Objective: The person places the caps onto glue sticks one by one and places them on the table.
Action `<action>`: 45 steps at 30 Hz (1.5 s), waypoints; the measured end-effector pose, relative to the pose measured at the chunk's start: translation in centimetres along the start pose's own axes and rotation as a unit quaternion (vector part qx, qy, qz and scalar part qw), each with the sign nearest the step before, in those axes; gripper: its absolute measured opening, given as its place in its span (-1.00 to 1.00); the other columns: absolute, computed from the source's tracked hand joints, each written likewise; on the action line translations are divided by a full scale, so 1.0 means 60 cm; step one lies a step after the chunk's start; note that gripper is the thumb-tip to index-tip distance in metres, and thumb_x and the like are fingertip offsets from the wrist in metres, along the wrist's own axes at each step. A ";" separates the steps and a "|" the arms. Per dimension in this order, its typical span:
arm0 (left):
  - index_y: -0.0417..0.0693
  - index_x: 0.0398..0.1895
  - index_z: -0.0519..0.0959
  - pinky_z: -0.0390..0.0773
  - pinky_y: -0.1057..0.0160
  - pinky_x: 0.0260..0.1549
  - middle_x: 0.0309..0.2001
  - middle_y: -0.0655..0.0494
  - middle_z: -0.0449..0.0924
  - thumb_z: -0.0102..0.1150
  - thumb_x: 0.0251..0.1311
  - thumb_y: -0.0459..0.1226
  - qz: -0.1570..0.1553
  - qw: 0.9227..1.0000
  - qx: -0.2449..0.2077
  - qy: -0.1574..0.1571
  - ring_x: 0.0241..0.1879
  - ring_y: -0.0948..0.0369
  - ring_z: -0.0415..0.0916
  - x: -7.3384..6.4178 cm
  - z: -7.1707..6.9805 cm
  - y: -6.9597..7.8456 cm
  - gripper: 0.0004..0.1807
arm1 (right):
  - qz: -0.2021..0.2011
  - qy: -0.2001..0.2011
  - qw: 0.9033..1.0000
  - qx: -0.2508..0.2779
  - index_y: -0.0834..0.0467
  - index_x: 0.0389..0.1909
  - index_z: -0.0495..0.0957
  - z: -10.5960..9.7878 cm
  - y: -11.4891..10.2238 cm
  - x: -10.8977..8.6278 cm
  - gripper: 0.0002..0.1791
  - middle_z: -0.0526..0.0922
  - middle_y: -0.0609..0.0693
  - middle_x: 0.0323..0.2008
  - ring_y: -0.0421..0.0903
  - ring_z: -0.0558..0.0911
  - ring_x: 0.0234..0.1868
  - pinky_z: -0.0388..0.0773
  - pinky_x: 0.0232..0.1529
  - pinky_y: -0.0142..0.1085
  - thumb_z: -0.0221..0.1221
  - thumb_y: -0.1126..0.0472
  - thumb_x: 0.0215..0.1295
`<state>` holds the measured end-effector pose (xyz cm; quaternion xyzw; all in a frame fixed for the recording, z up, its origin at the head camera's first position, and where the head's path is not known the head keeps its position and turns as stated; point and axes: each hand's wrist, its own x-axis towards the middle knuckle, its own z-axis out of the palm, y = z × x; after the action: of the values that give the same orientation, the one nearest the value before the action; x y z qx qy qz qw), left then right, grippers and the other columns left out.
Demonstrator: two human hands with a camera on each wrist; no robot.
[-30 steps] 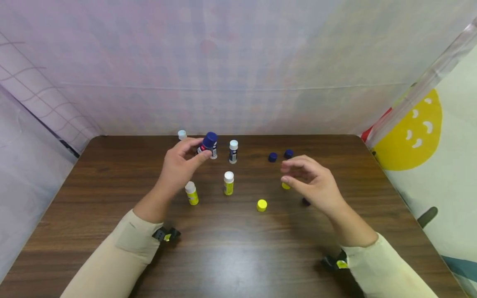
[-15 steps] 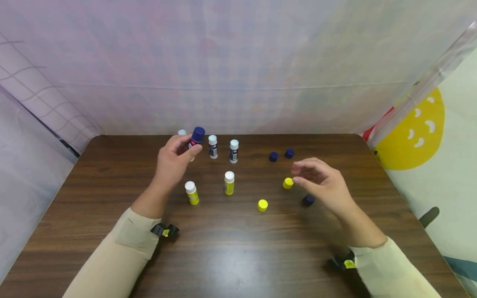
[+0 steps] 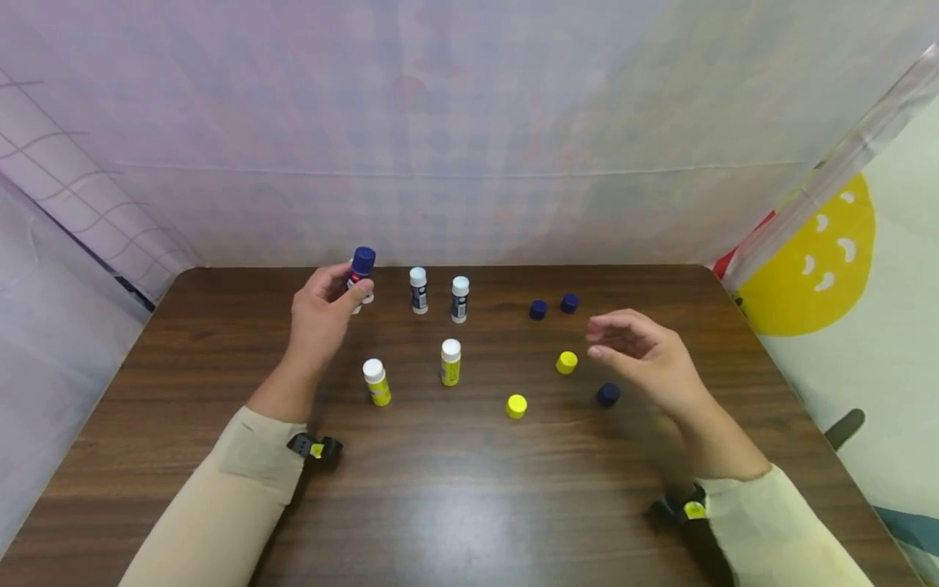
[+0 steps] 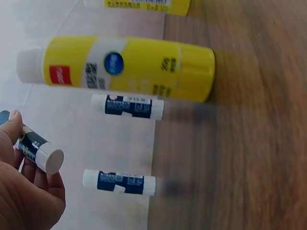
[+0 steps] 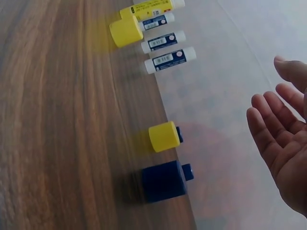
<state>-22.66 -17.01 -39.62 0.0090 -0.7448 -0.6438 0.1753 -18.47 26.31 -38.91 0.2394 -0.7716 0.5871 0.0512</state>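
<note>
My left hand (image 3: 317, 314) pinches a navy glue stick (image 4: 34, 144) between thumb and fingers, raised at the back left. Its blue cap (image 3: 363, 260) points up, and another white-topped stick is mostly hidden behind it. Beside it two navy glue sticks (image 3: 418, 291) with white tops stand upright. Nearer the front are two yellow glue sticks (image 3: 451, 364), also white-topped and standing. My right hand (image 3: 649, 355) hovers with loosely bent fingers and nothing in its grasp. Close by lie a yellow cap (image 3: 566, 363) and a dark blue cap (image 3: 608, 395).
Two more blue caps (image 3: 538, 310) sit near the back of the wooden table (image 3: 469, 489), and a second yellow cap (image 3: 517, 406) lies nearer its middle. A pale curtain (image 3: 469, 130) hangs along the table's back edge.
My left hand has carried the blue-capped glue stick leftward, uncovering the navy stick it overlapped. My right hand has drifted right, away from the yellow cap, still holding nothing.
</note>
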 end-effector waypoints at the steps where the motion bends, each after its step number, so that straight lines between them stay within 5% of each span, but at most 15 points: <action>1: -0.27 0.18 0.63 0.64 0.50 -0.31 -0.24 0.38 0.62 0.40 0.32 -0.27 -0.001 1.000 0.000 0.004 -0.26 0.40 0.61 0.001 -0.001 -0.003 -0.58 | 0.000 -0.001 1.000 0.001 0.50 0.09 0.54 -0.001 0.002 0.000 -0.64 0.72 0.01 -0.05 -0.22 0.76 -0.05 0.70 -0.03 -0.45 0.29 0.55 0.29; 12: -0.28 0.21 0.62 0.61 0.56 -0.22 0.10 -0.30 0.68 0.38 0.34 -0.24 -0.024 0.999 0.021 0.028 -0.17 0.45 0.57 0.014 -0.013 -0.021 -0.56 | 0.019 -0.009 1.000 -0.009 0.46 0.11 0.55 -0.006 0.018 0.000 -0.62 0.73 0.05 -0.02 -0.22 0.76 -0.05 0.69 -0.02 -0.44 0.31 0.53 0.29; 26: -0.35 0.17 0.59 0.59 0.55 -0.22 0.03 -0.27 0.68 0.40 0.32 -0.26 -0.037 0.997 0.037 0.049 -0.21 0.45 0.57 0.029 -0.028 -0.045 -0.55 | 0.038 -0.024 0.998 -0.041 0.42 0.16 0.55 -0.019 0.030 -0.003 -0.60 0.74 -0.23 -0.01 -0.25 0.75 -0.04 0.69 -0.02 -0.45 0.30 0.50 0.32; 33: -0.32 0.19 0.57 0.55 0.52 -0.16 0.09 -0.23 0.67 0.40 0.32 -0.23 -0.057 0.995 0.061 0.055 -0.15 0.42 0.54 0.034 -0.038 -0.051 -0.52 | 0.049 -0.032 0.997 -0.046 0.40 0.19 0.54 -0.024 0.033 -0.006 -0.59 0.74 -0.22 0.00 -0.23 0.75 -0.04 0.70 -0.03 -0.44 0.30 0.48 0.33; 45: -0.23 0.29 0.52 0.56 0.35 0.05 0.22 -0.19 0.64 0.34 0.39 -0.16 -0.104 0.988 0.108 0.027 0.21 0.04 0.58 0.041 -0.050 -0.052 -0.49 | 0.075 -0.043 0.994 -0.073 0.33 0.21 0.56 -0.046 0.052 -0.029 -0.57 0.75 -0.01 0.02 -0.08 0.75 -0.03 0.70 -0.04 -0.42 0.33 0.43 0.33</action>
<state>-24.82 -21.00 -41.69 0.1229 -0.7997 -0.5741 0.1254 -18.85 30.05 -41.45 0.2012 -0.8299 0.5203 -0.0092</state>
